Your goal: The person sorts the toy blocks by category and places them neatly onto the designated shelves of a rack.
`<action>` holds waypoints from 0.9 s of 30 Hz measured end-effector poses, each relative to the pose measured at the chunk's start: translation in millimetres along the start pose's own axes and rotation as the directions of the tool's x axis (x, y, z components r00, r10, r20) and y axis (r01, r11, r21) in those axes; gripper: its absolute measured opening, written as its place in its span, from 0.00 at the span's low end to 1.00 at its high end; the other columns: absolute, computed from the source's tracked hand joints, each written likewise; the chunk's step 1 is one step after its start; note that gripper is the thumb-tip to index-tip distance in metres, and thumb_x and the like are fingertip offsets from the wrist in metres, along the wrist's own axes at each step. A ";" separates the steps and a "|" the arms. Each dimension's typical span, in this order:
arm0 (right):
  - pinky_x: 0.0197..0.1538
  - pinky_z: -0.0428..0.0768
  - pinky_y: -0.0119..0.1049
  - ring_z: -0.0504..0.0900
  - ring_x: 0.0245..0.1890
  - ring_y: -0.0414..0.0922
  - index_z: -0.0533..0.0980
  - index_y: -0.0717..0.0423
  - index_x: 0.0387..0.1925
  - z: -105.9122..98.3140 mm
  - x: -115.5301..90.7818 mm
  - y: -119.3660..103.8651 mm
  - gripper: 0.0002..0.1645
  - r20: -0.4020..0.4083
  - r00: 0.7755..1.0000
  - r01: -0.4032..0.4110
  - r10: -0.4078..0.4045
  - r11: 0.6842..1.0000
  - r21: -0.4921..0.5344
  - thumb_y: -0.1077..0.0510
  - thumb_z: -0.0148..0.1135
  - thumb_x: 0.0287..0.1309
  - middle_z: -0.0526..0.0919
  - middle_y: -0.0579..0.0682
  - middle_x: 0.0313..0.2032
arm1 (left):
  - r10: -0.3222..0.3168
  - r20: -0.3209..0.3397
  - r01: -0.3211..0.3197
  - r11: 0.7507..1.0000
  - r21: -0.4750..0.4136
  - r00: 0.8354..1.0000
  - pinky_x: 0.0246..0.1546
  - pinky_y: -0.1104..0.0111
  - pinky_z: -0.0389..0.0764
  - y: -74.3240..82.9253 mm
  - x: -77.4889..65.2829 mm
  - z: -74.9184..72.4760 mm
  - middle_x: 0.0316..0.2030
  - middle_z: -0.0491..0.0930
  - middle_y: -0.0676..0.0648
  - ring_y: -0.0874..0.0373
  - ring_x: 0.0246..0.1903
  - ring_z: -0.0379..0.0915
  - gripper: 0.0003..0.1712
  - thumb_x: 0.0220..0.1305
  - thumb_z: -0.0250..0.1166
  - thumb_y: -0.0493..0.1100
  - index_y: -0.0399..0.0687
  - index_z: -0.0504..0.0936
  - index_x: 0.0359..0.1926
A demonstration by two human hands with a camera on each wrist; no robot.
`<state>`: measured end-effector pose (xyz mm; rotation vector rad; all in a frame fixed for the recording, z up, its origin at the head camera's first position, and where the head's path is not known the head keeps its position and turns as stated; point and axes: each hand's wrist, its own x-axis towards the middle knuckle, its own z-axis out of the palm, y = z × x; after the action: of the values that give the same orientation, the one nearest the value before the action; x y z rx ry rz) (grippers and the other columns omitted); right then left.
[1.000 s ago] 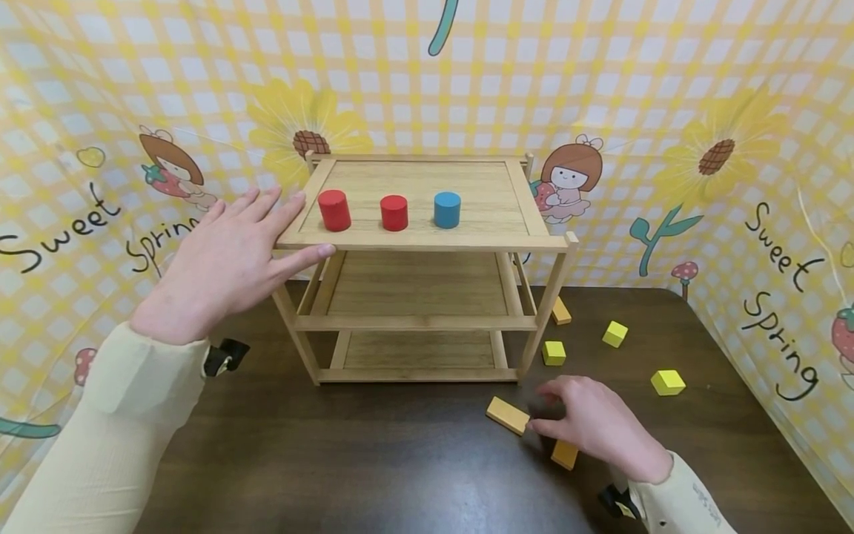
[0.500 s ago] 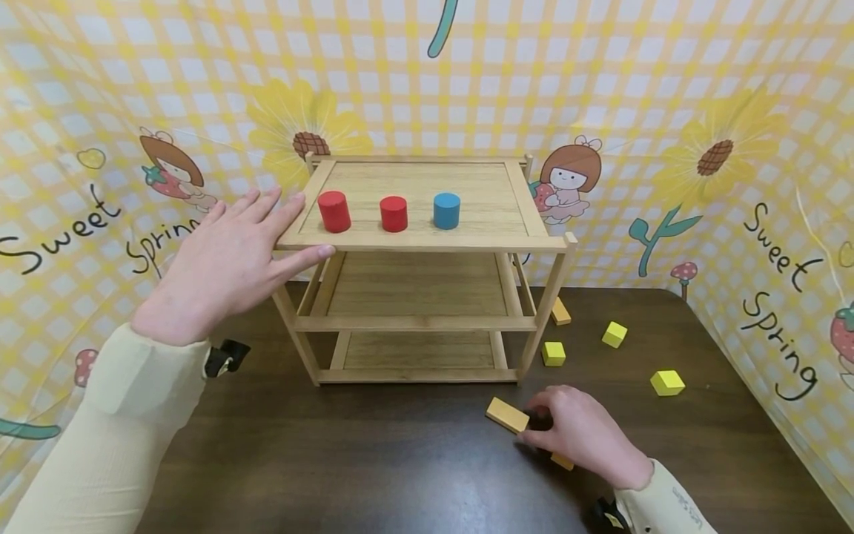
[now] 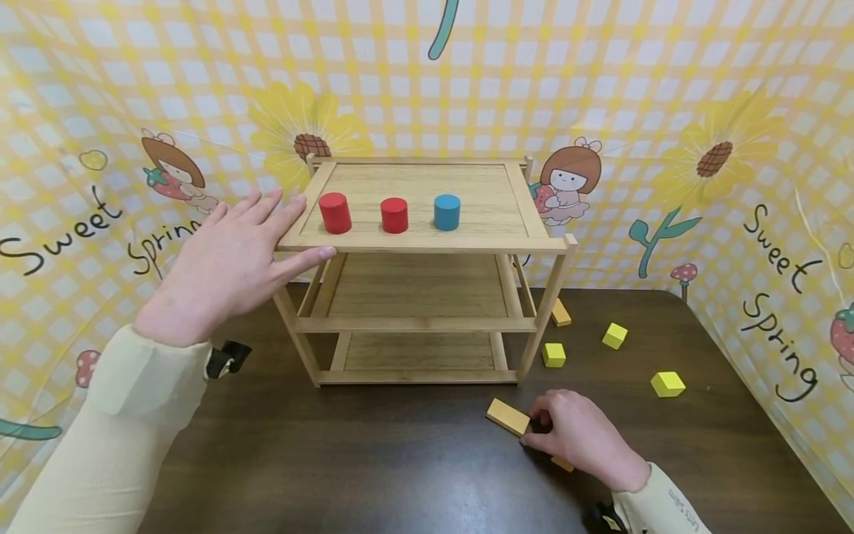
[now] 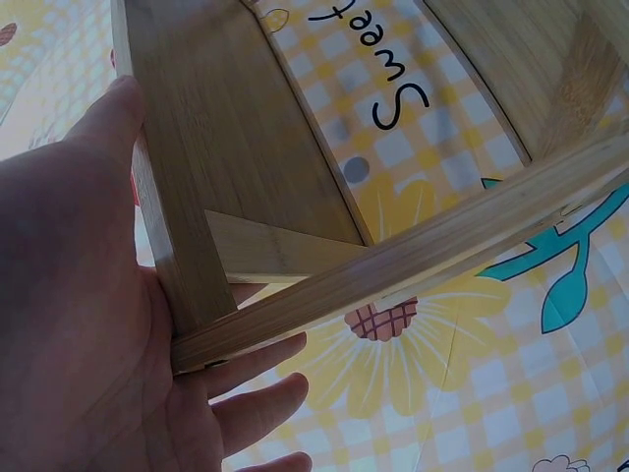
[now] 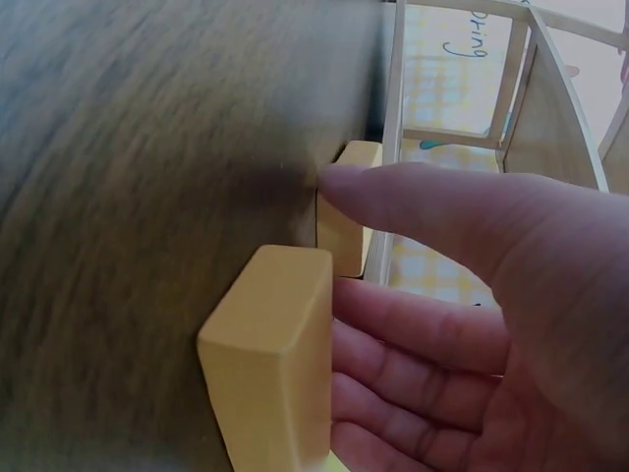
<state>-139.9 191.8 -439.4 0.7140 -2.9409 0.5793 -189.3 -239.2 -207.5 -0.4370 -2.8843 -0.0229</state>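
Note:
On the left, my left hand (image 3: 220,267) lies with spread fingers on the near left corner of a wooden three-tier shelf (image 3: 427,241); its thumb rests along the front edge. Two red cylinders (image 3: 334,213) and a blue cylinder (image 3: 447,213) stand upright on the top tier. My right hand (image 3: 583,437) is low over the table, thumb and index finger curved apart at the right end of an orange rectangular block (image 3: 508,417). That block lies flat; whether the fingertips touch it is unclear. A second orange block (image 5: 270,344) sits beneath this hand, mostly hidden in the head view.
Three yellow blocks (image 3: 668,384) lie to the right of the shelf on the dark wooden table (image 3: 333,460). Another orange block (image 3: 560,312) is behind the shelf's right leg. A yellow checked cloth (image 3: 414,81) hangs around the back and sides.
My right hand has moved slightly left and down, closer to the orange block's end, covering more of the second block. My left hand, the shelf and the cylinders stay in place.

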 end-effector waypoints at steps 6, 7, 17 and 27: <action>0.28 0.71 0.31 0.68 0.24 0.34 0.82 0.44 0.25 4.6 -0.2 0.6 0.16 -0.020 1.000 0.004 -0.004 1.000 -0.004 0.46 0.83 0.41 0.72 0.35 0.22 | 0.000 0.003 0.000 1.000 -0.002 1.000 0.72 0.36 0.40 0.7 -0.1 -0.3 0.78 0.49 0.34 0.35 0.76 0.40 0.54 0.70 0.40 0.78 0.46 0.53 0.81; 0.28 0.71 0.31 0.68 0.24 0.33 0.82 0.44 0.25 5.2 -0.3 0.7 0.16 -0.024 1.000 0.007 -0.008 1.000 -0.004 0.46 0.83 0.41 0.72 0.35 0.22 | -0.001 0.003 0.001 1.000 -0.004 1.000 0.72 0.36 0.40 0.8 -0.1 -0.3 0.78 0.49 0.34 0.35 0.76 0.40 0.54 0.70 0.40 0.78 0.46 0.53 0.81; 0.27 0.71 0.31 0.68 0.23 0.33 0.82 0.45 0.26 7.5 -0.9 1.9 0.13 -0.053 0.998 0.015 -0.016 1.000 -0.003 0.49 0.81 0.44 0.71 0.35 0.22 | -0.006 -0.001 0.006 1.000 -0.009 1.000 0.72 0.36 0.40 1.0 -0.8 0.1 0.78 0.49 0.34 0.35 0.76 0.41 0.54 0.70 0.41 0.79 0.46 0.54 0.81; 0.32 0.78 0.34 0.75 0.28 0.35 0.84 0.48 0.30 6.9 0.1 2.5 0.11 -0.094 0.995 0.022 -0.019 0.999 0.028 0.51 0.79 0.46 0.76 0.35 0.26 | -0.006 0.007 0.006 1.000 -0.006 1.000 0.71 0.35 0.40 0.7 -0.2 -0.1 0.78 0.49 0.33 0.35 0.76 0.41 0.55 0.70 0.41 0.79 0.45 0.53 0.81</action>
<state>-140.9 191.2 -446.6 0.6994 -2.8415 0.6370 -189.0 -238.6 -207.5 -0.4310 -2.8926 -0.0310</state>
